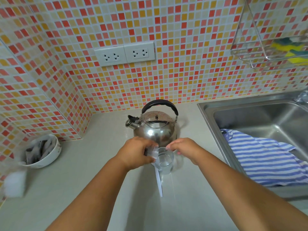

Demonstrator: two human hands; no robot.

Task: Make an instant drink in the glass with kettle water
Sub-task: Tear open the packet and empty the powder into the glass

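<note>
A clear glass (164, 162) with a little water in it stands on the grey counter (93, 164), just in front of the steel kettle (154, 129) with its black handle. My left hand (135, 153) grips a small silvery sachet (151, 152), blurred, at the glass's left rim. My right hand (184, 147) pinches at the sachet's right end above the rim; the contact itself is blurred. A thin white stick (159, 182) lies on the counter, its far end hidden by the glass.
A white bowl (55, 147) holding several sachets sits at the left by the tiled wall. A blurred white block (14, 184) lies near the left edge. The steel sink (260, 117) at the right holds a blue-striped cloth (265, 157). Sockets (125, 54) are above the kettle.
</note>
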